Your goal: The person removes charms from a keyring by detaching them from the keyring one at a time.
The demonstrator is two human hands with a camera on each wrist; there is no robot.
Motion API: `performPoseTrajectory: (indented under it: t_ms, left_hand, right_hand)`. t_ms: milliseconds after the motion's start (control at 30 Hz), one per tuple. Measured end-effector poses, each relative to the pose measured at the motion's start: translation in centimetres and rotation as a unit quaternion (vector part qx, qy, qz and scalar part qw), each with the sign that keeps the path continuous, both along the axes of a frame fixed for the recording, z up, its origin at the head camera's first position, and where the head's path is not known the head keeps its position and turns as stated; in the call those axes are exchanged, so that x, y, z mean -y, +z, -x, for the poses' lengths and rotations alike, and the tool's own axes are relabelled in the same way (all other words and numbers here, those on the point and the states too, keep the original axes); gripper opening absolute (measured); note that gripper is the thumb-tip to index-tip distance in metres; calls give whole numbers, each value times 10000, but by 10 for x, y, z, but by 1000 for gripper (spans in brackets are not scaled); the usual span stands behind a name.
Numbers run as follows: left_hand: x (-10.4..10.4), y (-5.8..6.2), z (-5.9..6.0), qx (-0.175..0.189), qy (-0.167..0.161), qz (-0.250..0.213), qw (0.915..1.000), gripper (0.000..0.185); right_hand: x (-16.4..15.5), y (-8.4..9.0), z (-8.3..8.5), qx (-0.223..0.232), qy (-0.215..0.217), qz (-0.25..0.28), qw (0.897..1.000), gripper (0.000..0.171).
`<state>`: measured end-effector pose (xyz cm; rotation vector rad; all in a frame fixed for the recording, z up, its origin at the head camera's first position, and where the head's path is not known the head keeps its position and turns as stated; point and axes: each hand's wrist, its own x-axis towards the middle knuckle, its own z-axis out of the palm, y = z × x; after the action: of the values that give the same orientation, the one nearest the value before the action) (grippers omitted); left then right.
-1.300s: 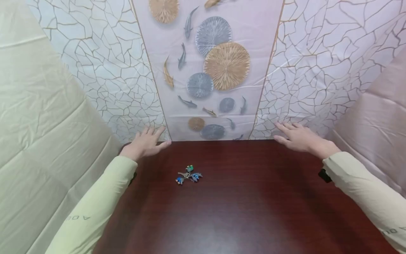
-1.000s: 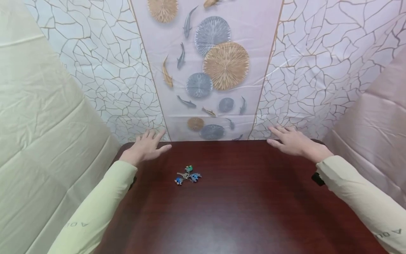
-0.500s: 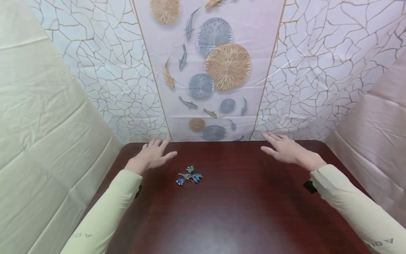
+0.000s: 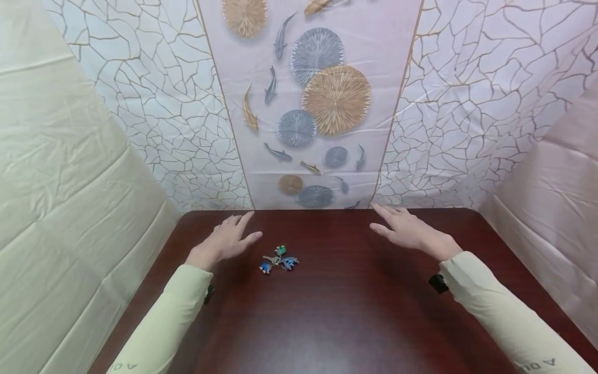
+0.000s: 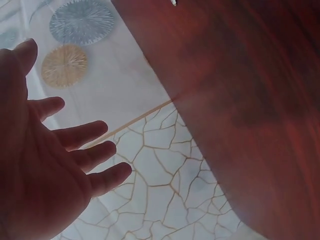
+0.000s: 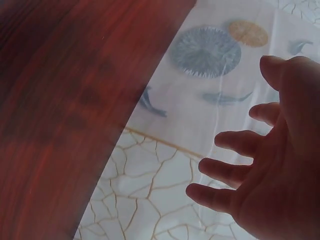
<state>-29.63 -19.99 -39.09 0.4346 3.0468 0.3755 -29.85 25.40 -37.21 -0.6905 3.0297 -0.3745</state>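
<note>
We see a small bunch of keys (image 4: 278,258) lying on the dark red-brown wood-grain table (image 4: 355,311), a loose cluster of metal blades with blue and green plastic caps, toward the far left part of the top. Our left hand (image 4: 226,240) hovers just beside the bunch on its left, palm down, grip wide with fingers spread and holding nothing. Our right hand (image 4: 407,231) is well apart from the keys on the right, also flat and spread, empty. Both sleeves are pale green fabric. The polished table runs smooth and bare toward us, with open room between the hands. Its far edge meets a glossy printed sheet (image 4: 322,104) with crackle lines, ribbed discs and fish; creased plain sheets flank both sides.
</note>
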Motion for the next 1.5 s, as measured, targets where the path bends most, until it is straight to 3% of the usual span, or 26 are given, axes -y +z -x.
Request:
performPoseTrajectory:
  t_ms: [367,800,1233,1500]
  left_hand:
    - [-8,-19,-7,138,2,-137,9998,75]
    - [-29,-33,-10,404,-33,-617,9973,72]
    - [-44,-46,-24,605,-101,-655,9960,59]
    - [-52,-57,-30,558,-106,-335,9978,53]
  right_hand:
    - [36,-4,6,155,288,379,9987,69]
    - [89,-27,-2,398,706,976,9919,64]
    - [130,-50,-9,870,682,1252,9859,57]
    - [155,-68,-13,915,654,1458,9829,49]
